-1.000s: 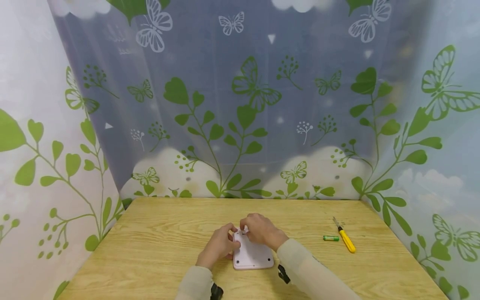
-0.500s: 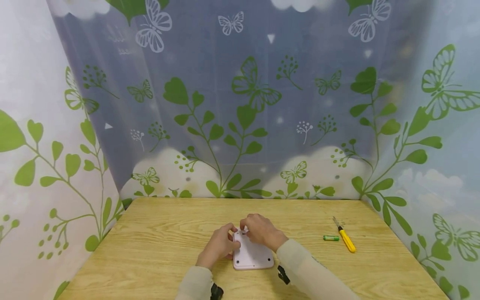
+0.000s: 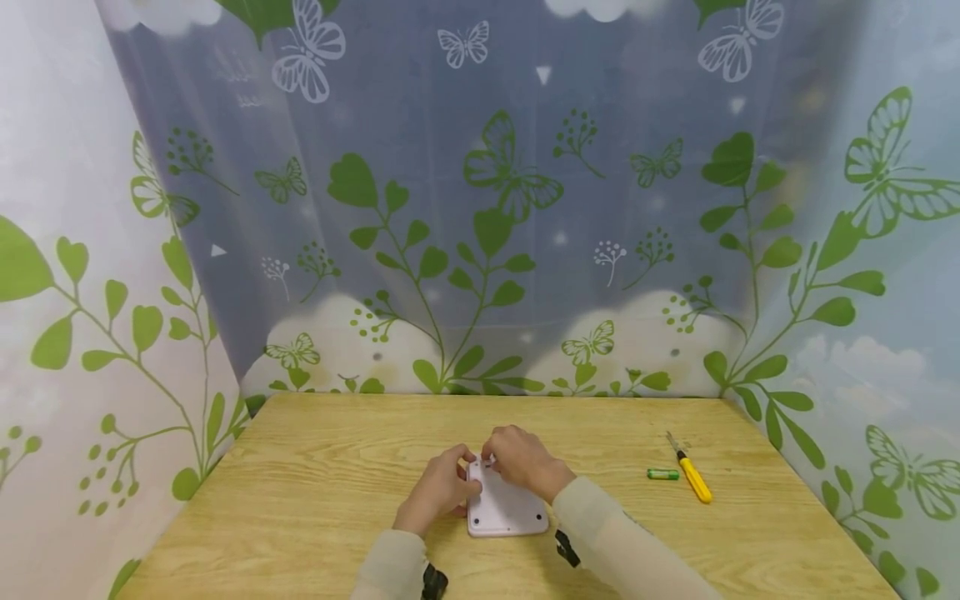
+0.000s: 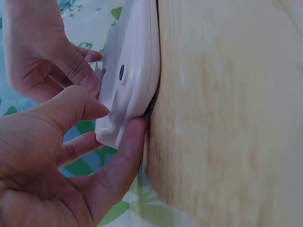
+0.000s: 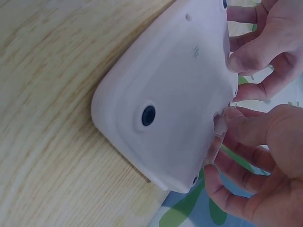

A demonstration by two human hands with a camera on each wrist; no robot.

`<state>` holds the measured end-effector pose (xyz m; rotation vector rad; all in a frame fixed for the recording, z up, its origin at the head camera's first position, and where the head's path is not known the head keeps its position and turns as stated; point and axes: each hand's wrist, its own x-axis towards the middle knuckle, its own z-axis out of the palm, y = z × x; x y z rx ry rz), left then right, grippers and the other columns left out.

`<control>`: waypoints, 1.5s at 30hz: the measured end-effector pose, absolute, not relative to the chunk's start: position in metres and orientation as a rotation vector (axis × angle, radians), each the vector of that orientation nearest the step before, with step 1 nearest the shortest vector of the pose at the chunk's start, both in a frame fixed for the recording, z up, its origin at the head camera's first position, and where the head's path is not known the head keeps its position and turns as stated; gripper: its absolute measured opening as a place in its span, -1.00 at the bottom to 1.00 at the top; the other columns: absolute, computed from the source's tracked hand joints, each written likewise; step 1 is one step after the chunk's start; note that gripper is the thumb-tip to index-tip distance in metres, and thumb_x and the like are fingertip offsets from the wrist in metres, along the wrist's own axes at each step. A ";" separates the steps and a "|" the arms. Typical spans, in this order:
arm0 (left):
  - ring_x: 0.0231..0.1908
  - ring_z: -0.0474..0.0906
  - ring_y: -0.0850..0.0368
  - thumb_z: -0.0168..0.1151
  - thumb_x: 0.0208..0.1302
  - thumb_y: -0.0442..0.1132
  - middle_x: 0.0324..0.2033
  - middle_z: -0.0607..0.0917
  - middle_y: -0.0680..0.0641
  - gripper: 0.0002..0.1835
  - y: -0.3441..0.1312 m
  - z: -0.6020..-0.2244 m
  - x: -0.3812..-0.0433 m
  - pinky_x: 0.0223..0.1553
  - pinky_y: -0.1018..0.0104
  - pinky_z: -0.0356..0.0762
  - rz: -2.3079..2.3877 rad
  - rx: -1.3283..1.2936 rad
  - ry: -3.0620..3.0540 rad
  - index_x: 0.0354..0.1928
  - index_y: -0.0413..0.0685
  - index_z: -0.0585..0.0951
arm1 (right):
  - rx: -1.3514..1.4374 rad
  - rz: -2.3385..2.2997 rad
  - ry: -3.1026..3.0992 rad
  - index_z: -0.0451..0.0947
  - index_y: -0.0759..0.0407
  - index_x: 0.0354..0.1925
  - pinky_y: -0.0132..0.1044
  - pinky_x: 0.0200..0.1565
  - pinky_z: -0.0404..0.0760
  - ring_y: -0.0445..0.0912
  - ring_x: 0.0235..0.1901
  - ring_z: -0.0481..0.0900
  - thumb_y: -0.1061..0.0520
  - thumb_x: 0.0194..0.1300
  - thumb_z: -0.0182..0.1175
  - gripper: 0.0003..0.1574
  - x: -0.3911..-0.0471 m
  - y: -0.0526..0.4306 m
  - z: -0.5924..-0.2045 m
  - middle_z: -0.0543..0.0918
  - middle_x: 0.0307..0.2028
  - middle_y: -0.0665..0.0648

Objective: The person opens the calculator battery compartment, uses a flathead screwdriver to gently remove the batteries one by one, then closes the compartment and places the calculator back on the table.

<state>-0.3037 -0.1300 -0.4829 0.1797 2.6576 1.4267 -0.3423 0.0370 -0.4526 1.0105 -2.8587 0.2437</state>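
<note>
A pale pink calculator (image 3: 508, 510) lies face down on the table, its dark round rubber feet upward. My left hand (image 3: 437, 487) grips its far left corner, with the thumb on the back and a finger under the edge in the left wrist view. At the far edge, my right hand (image 3: 522, 457) bends over the calculator. Its thumb and fingers pinch a small pale piece, like a battery cover (image 5: 220, 125), at a notch in that edge. The right fingertips partly hide this piece.
On the wooden table (image 3: 337, 450), a green battery (image 3: 663, 474) lies right of the hands. Beside it is a screwdriver (image 3: 693, 477) with a yellow handle, its tip pointing away. A curtain (image 3: 420, 292) printed with leaves and butterflies hangs behind the table.
</note>
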 end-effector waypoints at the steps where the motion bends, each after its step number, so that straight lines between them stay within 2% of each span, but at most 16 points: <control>1: -0.42 0.54 0.06 0.37 0.23 -0.43 -0.34 0.52 -0.14 -0.61 -0.130 -0.483 -0.304 -0.52 0.23 0.76 1.427 0.183 2.659 0.08 -0.19 0.51 | 1.010 0.237 -2.857 0.81 0.12 -0.18 -0.29 -0.22 0.76 -0.05 -0.13 0.72 0.27 0.26 0.42 -0.84 -0.343 0.037 -0.452 0.78 -0.18 0.10; 45: -0.45 0.56 0.06 0.38 0.21 -0.45 -0.34 0.53 -0.15 -0.61 -0.130 -0.484 -0.304 -0.55 0.23 0.75 1.445 0.199 2.653 0.06 -0.22 0.51 | 0.982 0.188 -2.898 0.81 0.08 -0.12 -0.25 -0.22 0.78 -0.07 -0.11 0.72 0.22 0.30 0.41 -0.82 -0.341 0.038 -0.451 0.77 -0.14 0.07</control>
